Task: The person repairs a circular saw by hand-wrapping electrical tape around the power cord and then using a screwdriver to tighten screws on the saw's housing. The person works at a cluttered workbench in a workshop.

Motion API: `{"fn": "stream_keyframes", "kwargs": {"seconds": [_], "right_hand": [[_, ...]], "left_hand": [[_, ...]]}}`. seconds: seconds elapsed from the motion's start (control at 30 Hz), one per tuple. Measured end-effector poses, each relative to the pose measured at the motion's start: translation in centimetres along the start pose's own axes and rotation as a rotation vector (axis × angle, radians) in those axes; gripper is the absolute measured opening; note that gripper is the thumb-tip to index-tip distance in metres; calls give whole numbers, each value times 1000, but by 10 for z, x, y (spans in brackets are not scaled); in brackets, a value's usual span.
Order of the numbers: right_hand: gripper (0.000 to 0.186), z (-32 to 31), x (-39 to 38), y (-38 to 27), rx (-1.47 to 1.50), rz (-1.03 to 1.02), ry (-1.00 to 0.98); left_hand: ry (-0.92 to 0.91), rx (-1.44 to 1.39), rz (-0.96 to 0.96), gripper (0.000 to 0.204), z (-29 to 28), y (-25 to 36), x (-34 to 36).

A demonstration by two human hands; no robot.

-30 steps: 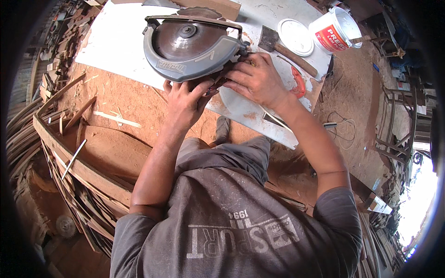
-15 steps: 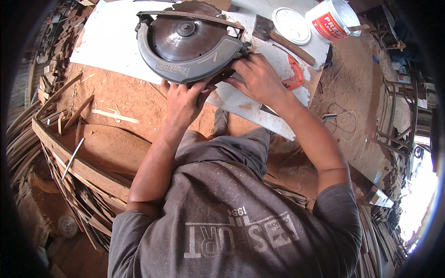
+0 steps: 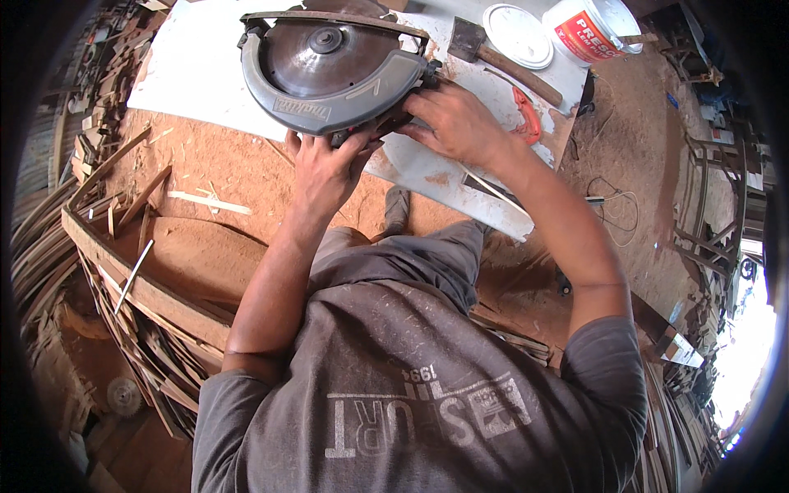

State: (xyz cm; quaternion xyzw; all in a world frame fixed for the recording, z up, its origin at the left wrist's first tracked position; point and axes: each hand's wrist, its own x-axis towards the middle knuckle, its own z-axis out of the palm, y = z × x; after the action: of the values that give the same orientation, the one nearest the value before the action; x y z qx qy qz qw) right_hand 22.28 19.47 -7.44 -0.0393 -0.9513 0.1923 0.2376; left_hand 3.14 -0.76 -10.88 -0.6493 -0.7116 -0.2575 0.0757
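A circular saw [image 3: 337,107] with a grey curved guard rests at the near edge of a white board [image 3: 197,82], its round steel blade [image 3: 308,62] facing up. Curled against the saw's near side is my left hand [image 3: 325,168], its fingertips partly hidden under the guard. My right hand [image 3: 456,122] grips the saw's dark body at the right end of the guard, fingers bent and partly out of sight. Dark parts between the two hands are too covered to make out.
Right of the saw lie a mallet [image 3: 518,72], a white lid [image 3: 518,34], an orange-red tool handle [image 3: 526,115] and a white bucket [image 3: 588,33]. Wood strips [image 3: 148,345] stand stacked in a curved frame at the left. A cable [image 3: 625,222] lies on the dusty floor.
The saw has tipped or shifted slightly away and up in the view. Both hands have moved a little with it, and my right elbow has swung slightly outward.
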Motion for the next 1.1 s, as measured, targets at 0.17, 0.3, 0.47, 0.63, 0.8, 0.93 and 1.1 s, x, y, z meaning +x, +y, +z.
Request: {"fn": "stream_keyframes", "kwargs": {"seconds": [0.17,0.3,0.47,0.63,0.8,0.93,1.1], "right_hand": [[30,0,0,0,-20,-4,-62],[26,4,-5,-2,-75,4,-85],[26,3,-5,-17,-49,90,-32],[24,10,-8,-14,6,118,-5],[24,13,-11,-12,-23,141,-16],[25,9,-9,-16,5,135,-25],[26,12,-14,-10,0,88,49]], "left_hand": [[-3,24,12,42,1,-1,1],[-9,36,22,43,-1,0,3],[36,56,52,41,-3,3,5],[67,63,80,44,-3,3,8],[48,55,91,51,-8,4,9],[57,7,46,44,-2,1,4],[108,-86,24,51,-2,0,7]]}}
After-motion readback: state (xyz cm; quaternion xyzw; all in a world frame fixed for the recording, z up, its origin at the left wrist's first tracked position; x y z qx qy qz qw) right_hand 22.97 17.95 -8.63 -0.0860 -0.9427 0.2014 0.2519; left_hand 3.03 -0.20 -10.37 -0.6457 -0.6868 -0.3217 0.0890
